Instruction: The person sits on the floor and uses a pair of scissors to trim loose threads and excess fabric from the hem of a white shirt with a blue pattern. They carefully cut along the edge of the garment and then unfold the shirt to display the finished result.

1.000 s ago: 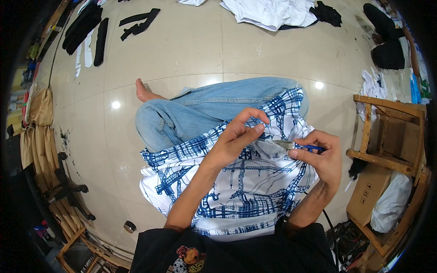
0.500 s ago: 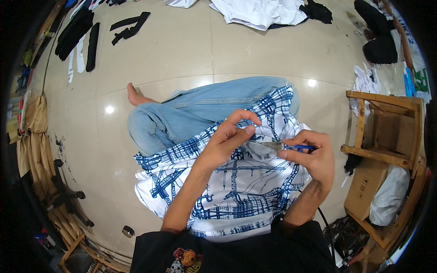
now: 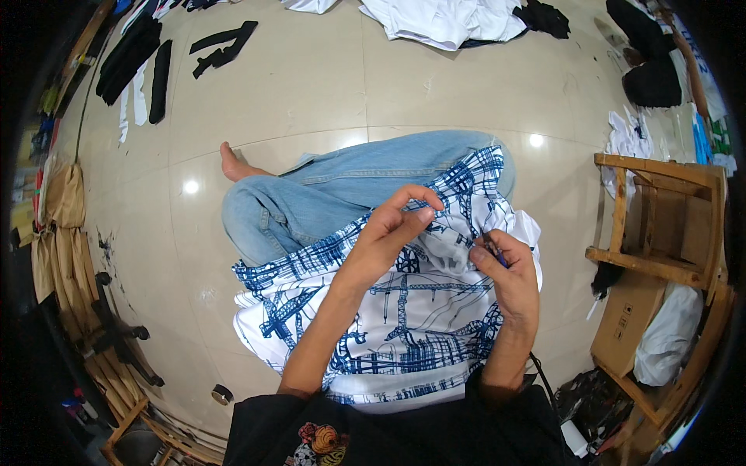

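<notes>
Grasping a blue tool [image 3: 503, 260], the right hand [image 3: 511, 273] is at the printed cloth [image 3: 404, 311], spread across the jeans [image 3: 334, 182] in the head view. The left hand [image 3: 392, 233] curls thumb toward forefinger over it; whether they pinch cloth, I cannot tell.

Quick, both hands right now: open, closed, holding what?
Left hand: curled over the cloth; whether it pinches it cannot be told.
Right hand: closed on a blue tool, mostly hidden.
</notes>
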`<state>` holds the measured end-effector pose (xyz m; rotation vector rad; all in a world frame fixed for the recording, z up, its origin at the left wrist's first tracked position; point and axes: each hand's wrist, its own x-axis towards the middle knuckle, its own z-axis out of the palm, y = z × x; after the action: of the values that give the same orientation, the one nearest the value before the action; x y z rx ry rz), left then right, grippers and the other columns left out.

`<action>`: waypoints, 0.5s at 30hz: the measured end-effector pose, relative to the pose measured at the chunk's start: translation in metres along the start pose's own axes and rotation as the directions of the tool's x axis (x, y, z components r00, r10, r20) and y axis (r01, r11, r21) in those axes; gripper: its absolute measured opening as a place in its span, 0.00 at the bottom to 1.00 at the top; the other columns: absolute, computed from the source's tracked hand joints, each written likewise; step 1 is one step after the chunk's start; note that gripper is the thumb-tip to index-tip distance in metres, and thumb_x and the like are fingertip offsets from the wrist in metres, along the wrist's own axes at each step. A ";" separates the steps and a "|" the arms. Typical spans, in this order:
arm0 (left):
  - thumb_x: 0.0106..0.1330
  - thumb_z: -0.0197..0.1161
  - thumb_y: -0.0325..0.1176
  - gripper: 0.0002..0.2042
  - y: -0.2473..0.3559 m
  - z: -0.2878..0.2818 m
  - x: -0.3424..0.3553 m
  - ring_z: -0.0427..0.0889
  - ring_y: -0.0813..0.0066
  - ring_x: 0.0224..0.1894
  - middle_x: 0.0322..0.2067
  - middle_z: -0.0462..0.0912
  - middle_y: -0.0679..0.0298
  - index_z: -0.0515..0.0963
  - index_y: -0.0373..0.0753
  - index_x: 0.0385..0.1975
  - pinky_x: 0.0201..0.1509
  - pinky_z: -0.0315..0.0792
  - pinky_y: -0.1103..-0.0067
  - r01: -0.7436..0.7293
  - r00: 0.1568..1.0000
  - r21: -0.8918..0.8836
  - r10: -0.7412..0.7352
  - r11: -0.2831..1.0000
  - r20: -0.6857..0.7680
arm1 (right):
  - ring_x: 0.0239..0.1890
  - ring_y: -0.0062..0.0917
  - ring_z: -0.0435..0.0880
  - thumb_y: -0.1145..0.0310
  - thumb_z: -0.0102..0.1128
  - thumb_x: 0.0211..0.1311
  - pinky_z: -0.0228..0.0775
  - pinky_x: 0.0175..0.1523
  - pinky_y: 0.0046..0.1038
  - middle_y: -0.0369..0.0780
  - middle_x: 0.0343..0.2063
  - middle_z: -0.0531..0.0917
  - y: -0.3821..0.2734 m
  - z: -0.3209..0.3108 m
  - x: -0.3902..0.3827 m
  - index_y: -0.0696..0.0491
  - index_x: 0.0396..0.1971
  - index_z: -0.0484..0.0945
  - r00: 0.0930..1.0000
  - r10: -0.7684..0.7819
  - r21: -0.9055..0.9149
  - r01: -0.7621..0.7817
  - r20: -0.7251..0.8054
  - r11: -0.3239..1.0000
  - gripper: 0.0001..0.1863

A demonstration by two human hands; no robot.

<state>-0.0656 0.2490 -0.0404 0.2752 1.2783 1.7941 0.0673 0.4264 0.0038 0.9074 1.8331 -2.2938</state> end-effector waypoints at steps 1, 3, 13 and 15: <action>0.75 0.55 0.34 0.08 -0.003 0.000 0.001 0.75 0.88 0.39 0.34 0.80 0.74 0.75 0.41 0.48 0.45 0.65 0.87 0.010 1.000 0.002 -0.010 1.000 -0.012 | 0.35 0.12 0.74 0.72 0.67 0.64 0.62 0.40 0.15 0.31 0.32 0.81 0.000 0.000 -0.001 0.59 0.34 0.82 0.999 -0.030 0.020 0.031 -0.019 0.999 0.06; 0.75 0.56 0.34 0.08 -0.007 -0.001 0.003 0.76 0.87 0.39 0.33 0.81 0.74 0.76 0.41 0.48 0.44 0.66 0.87 0.025 0.999 0.011 -0.024 1.000 -0.045 | 0.34 0.12 0.73 0.70 0.67 0.63 0.62 0.40 0.16 0.30 0.30 0.80 -0.004 0.002 0.000 0.59 0.33 0.81 0.994 -0.095 0.061 0.098 -0.049 0.993 0.07; 0.71 0.63 0.34 0.06 -0.007 0.002 0.004 0.74 0.84 0.31 0.29 0.82 0.71 0.83 0.39 0.37 0.38 0.66 0.83 0.053 0.994 0.167 -0.036 0.984 -0.101 | 0.29 0.12 0.71 0.64 0.66 0.66 0.60 0.36 0.17 0.29 0.25 0.79 -0.007 0.011 0.009 0.59 0.35 0.83 0.998 -0.059 -0.146 0.061 0.019 0.987 0.12; 0.69 0.64 0.32 0.05 -0.012 0.002 0.009 0.72 0.85 0.29 0.27 0.82 0.71 0.82 0.39 0.40 0.35 0.65 0.83 -0.050 0.990 -0.077 0.039 0.996 -0.135 | 0.29 0.12 0.71 0.63 0.65 0.66 0.60 0.36 0.17 0.29 0.24 0.79 -0.007 0.012 0.009 0.59 0.35 0.83 0.998 -0.059 -0.130 0.060 0.013 0.990 0.12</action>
<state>-0.0633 0.2579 -0.0524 0.1418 1.2969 1.9240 0.0527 0.4203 0.0066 0.8326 2.0057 -2.1756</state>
